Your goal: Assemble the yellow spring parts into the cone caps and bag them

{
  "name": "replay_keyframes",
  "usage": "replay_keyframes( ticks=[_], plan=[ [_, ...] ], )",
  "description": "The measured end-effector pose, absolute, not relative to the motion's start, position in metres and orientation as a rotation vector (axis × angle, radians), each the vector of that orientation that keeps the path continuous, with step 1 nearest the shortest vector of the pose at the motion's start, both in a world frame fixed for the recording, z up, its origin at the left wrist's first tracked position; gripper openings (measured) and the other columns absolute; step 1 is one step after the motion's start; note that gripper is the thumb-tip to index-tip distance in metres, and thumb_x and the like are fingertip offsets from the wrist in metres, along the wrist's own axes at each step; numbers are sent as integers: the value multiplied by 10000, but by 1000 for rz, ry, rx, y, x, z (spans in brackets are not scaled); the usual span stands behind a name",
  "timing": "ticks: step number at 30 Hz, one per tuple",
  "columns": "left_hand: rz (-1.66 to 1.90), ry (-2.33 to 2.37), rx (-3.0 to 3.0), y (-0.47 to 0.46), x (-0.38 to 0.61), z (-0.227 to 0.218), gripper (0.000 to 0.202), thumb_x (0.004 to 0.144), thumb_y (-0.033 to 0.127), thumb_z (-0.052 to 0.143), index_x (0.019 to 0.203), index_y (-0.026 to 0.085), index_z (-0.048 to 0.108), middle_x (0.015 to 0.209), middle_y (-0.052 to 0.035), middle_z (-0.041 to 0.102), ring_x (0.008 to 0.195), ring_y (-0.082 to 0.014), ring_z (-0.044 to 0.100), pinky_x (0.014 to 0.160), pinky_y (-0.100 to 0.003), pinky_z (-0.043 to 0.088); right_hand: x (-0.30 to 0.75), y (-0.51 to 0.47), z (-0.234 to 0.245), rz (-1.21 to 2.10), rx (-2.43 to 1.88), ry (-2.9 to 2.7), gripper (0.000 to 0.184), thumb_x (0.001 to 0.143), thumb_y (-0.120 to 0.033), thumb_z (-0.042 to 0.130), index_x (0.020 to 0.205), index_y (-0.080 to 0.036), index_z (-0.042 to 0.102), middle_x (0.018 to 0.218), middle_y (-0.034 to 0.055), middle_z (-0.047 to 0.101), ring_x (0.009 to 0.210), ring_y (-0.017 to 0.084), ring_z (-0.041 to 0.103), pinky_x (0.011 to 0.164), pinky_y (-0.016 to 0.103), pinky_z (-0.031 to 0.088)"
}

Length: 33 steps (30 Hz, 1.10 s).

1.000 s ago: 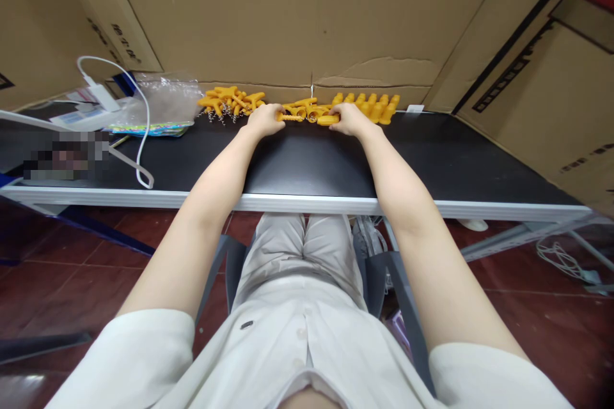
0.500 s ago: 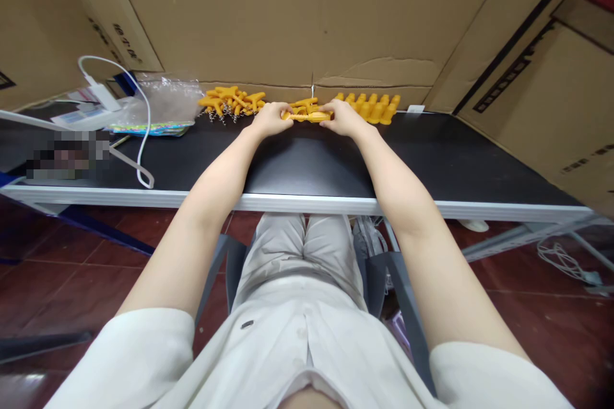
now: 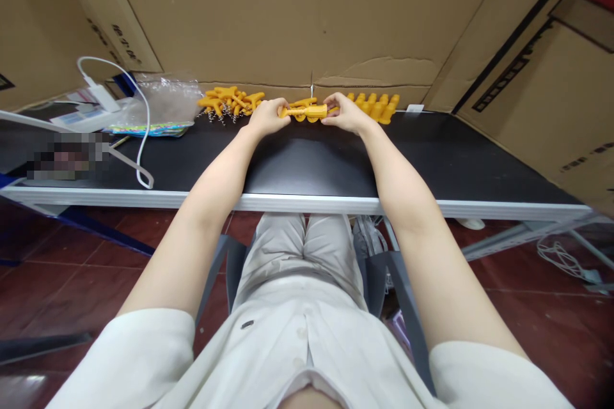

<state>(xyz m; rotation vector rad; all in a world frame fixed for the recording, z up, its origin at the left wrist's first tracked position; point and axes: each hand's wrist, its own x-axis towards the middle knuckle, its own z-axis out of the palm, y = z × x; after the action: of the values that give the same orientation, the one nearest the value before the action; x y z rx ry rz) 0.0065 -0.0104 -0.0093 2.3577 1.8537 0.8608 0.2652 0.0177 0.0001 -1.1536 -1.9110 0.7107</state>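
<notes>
Both my hands meet at the far edge of a black table (image 3: 432, 160), holding one small orange plastic piece (image 3: 306, 112) between them. My left hand (image 3: 267, 118) pinches its left end and my right hand (image 3: 346, 115) grips its right end. The piece is lifted a little off the table. To the left lies a heap of orange T-shaped parts with metal screws (image 3: 230, 101). Behind my right hand stands a row of short orange caps (image 3: 378, 106). A few more orange parts (image 3: 302, 103) lie just behind the held piece.
Cardboard walls (image 3: 288, 13) close off the back and right of the table. At the left lie clear plastic bags (image 3: 165, 102), a white charger with its cable (image 3: 108, 99) and some papers. My knees and a grey chair are under the table's front edge.
My hands had separate orange pieces a second ago; they came together, joined them into one piece and raised it slightly off the table.
</notes>
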Motion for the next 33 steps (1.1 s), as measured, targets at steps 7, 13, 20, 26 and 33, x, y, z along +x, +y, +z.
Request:
replay_keyframes(
  ticks=[7, 13, 20, 26, 33],
  plan=[
    [888, 1909, 2389, -14, 6, -6, 446, 933, 265, 640, 1359, 201, 753, 1168, -125, 782, 1173, -352, 696, 1060, -428, 526, 259, -3, 13, 1077, -1147, -1697, 301, 957, -339, 910, 873, -181, 667, 790, 30, 716, 684, 125, 720, 662, 206, 599],
    [844, 1962, 2401, -24, 15, -3, 450, 953, 255, 638, 1384, 177, 743, 1215, -147, 784, 1207, -361, 702, 1051, -420, 533, 256, 4, 8, 1186, -1233, -1629, 610, 982, -792, 699, 833, -204, 638, 567, 0, 589, 455, 112, 568, 448, 212, 479],
    [846, 1918, 2433, -20, 13, -6, 444, 931, 259, 653, 1360, 201, 749, 1163, -128, 788, 1171, -363, 708, 1033, -440, 544, 254, 21, -4, 1168, -1328, -1580, 743, 980, -926, 540, 833, -208, 662, 511, -34, 447, 426, 105, 429, 431, 231, 392],
    [848, 1911, 2396, -19, 14, -6, 446, 947, 327, 676, 1376, 219, 731, 1202, -130, 779, 1218, -366, 684, 1073, -448, 534, 252, 21, -4, 1175, -1385, -1548, 780, 966, -958, 488, 856, -207, 664, 519, -39, 429, 419, 110, 401, 444, 246, 393],
    [824, 1953, 2326, -21, 15, -4, 495, 945, 365, 704, 1418, 220, 710, 1273, -153, 762, 1297, -401, 655, 1136, -485, 512, 257, -8, 15, 1276, -1320, -1555, 484, 1037, -689, 710, 1000, -210, 661, 762, 20, 703, 551, 138, 654, 512, 228, 518]
  ],
)
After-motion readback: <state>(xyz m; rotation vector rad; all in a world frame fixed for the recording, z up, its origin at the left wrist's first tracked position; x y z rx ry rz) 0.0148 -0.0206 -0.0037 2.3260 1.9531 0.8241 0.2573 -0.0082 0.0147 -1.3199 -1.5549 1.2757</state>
